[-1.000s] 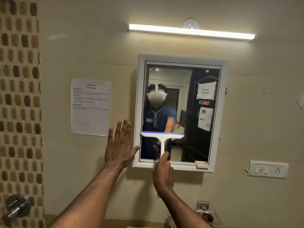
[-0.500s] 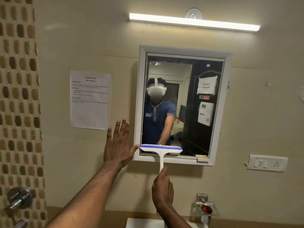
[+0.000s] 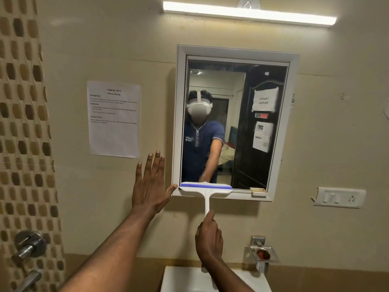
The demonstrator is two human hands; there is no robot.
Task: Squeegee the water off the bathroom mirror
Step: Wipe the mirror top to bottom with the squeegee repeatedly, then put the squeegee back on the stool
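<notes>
At the mirror's (image 3: 261, 131) bottom edge, toward its left corner, the squeegee (image 3: 206, 189) lies with its blue blade along the lowest strip of glass and its white head over the lower frame (image 3: 242, 197); its handle hangs straight down below the frame over the wall (image 3: 336, 123); the right hand (image 3: 208, 241) is closed round the handle's lower part, index finger stretched up along it; the left hand (image 3: 149, 189) is spread wide and flat on the wall just left of the frame, its thumb tip touching the frame's lower left corner, close beside the blade's left end. On the bottom frame near the right corner sits a small tan block (image 3: 258, 191), just right of the blade's right end; whether they touch I cannot tell. Left of the mirror a printed sheet (image 3: 114, 119) is stuck to the wall, above the left hand and apart from it; further left runs a tiled strip (image 3: 23, 123) with a chrome tap (image 3: 28, 245) low down. Right of the mirror is a switch plate (image 3: 339, 197), well apart from the squeegee; below it a soap holder (image 3: 263, 252) stands out from the wall, near the right wrist. Under the hands the white sink's (image 3: 181, 277) rim shows; over the mirror a tube light (image 3: 248, 14) glows. Above the blade the glass is open up to the top frame; to the right of the blade the bottom edge is bare as far as the block.
</notes>
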